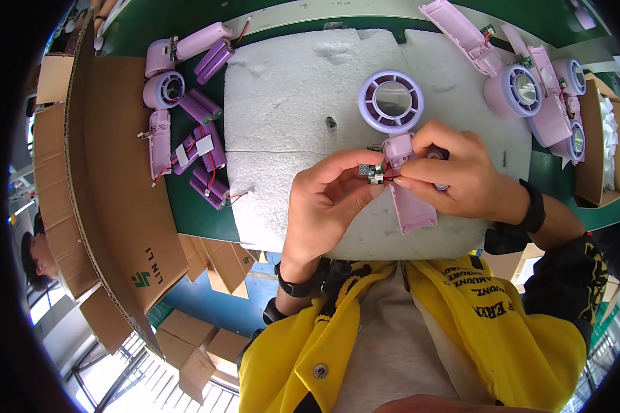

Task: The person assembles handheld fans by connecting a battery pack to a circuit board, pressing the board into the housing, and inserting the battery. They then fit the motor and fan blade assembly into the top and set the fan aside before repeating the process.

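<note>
A lilac handheld fan lies on the white foam board [289, 103] in front of me, its round ringed head [366, 103] away from me and its open pink handle shell [415, 212] toward me. Between thumb and fingertips, my left hand [324, 206] pinches a small circuit board [370, 172] beside the fan's neck. Curled above the handle, my right hand [465, 172] holds a purple battery pack [437, 154] against its palm. Its thumb and forefinger tips meet at thin red wires [391, 177] next to the board. The wire ends are hidden by my fingers.
Several purple battery packs [200, 107] and fan parts [160, 141] lie left of the foam. More opened fans [513, 93] lie at the right, beside a carton [596, 182] of white pieces. A tall cardboard box [127, 206] borders the left side. Another person [43, 258] shows far left.
</note>
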Available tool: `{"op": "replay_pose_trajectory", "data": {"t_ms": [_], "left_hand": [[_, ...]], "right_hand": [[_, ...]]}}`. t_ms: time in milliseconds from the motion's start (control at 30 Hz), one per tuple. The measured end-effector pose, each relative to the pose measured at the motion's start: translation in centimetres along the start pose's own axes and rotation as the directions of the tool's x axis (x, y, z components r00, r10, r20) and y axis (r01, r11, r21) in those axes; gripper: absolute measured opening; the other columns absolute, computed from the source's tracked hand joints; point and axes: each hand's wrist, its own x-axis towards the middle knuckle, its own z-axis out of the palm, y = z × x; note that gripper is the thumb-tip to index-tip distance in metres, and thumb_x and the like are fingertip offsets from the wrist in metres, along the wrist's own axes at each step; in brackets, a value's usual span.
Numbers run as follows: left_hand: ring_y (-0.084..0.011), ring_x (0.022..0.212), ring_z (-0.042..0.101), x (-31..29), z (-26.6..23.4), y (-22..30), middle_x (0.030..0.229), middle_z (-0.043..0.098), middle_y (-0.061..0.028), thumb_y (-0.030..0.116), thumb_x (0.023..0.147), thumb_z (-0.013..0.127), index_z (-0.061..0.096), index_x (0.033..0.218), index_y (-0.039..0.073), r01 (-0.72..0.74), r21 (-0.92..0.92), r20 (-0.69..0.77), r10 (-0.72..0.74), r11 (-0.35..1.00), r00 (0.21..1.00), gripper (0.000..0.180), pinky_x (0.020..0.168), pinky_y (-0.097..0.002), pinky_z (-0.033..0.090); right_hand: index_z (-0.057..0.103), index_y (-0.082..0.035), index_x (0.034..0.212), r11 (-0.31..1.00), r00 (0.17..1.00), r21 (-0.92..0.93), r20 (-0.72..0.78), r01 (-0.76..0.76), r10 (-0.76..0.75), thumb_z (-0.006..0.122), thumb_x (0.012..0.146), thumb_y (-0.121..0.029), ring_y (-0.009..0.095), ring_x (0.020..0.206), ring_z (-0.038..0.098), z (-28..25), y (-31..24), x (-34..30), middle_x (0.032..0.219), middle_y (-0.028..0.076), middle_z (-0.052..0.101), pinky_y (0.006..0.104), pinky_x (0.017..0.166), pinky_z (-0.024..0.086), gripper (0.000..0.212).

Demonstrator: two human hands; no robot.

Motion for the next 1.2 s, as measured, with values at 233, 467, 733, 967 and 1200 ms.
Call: {"op": "replay_pose_trajectory", "data": {"t_ms": [233,467,733,967,1200], "left_hand": [[-0.017,0.104,0.066,0.01,-0.07,-0.14,0.109,0.066,-0.0112,-0.018,0.085,0.063,0.057,0.121,-0.005,-0.001,-0.023,-0.012,0.001,1.0,1.0,0.039,0.091,-0.0288,0.056],[-0.0172,0.102,0.067,0.06,0.02,-0.17,0.109,0.066,-0.0118,-0.018,0.084,0.064,0.056,0.119,-0.006,-0.016,-0.054,-0.032,0.014,0.998,0.999,0.038,0.091,-0.0289,0.057],[-0.017,0.102,0.067,-0.02,0.0,-0.01,0.108,0.066,-0.0114,-0.017,0.084,0.065,0.056,0.118,-0.005,-0.007,0.009,-0.032,0.007,1.0,0.999,0.037,0.09,-0.0288,0.057],[-0.0161,0.102,0.066,0.05,0.03,-0.32,0.108,0.065,-0.0103,-0.017,0.083,0.066,0.057,0.119,-0.004,-0.074,0.032,-0.028,0.074,0.997,0.997,0.039,0.09,-0.0291,0.057],[-0.0165,0.103,0.065,0.02,0.05,-0.48,0.109,0.064,-0.0105,-0.017,0.082,0.067,0.057,0.117,-0.004,-0.078,0.002,-0.046,0.078,0.997,0.996,0.039,0.09,-0.0297,0.057]], "right_hand": [[0.071,-0.008,0.085,1.0,1.0,0.019,0.008,-0.003,0.003,0.081,0.072,-0.007,0.014,0.059,0.053,-0.03,-0.06,0.08,0.086,0.005,0.053,0.0262,0.049,0.043,0.017],[0.071,-0.007,0.083,1.0,1.0,0.025,0.018,-0.018,0.017,0.081,0.071,-0.007,0.015,0.059,0.054,-0.16,-0.07,0.14,0.086,0.006,0.053,0.026,0.05,0.044,0.016],[0.07,-0.007,0.082,0.999,0.999,0.021,0.034,-0.028,0.027,0.079,0.07,-0.005,0.015,0.06,0.055,-0.18,-0.08,0.1,0.086,0.006,0.053,0.0263,0.051,0.045,0.015],[0.07,-0.006,0.082,0.999,0.999,0.018,0.042,-0.029,0.028,0.079,0.07,-0.005,0.015,0.06,0.055,-0.24,-0.14,0.17,0.086,0.006,0.053,0.0265,0.051,0.045,0.015],[0.069,-0.006,0.082,0.998,0.999,0.043,0.037,-0.042,0.04,0.079,0.07,-0.004,0.016,0.06,0.054,-0.21,-0.11,0.17,0.086,0.006,0.053,0.0269,0.051,0.044,0.015]]}}
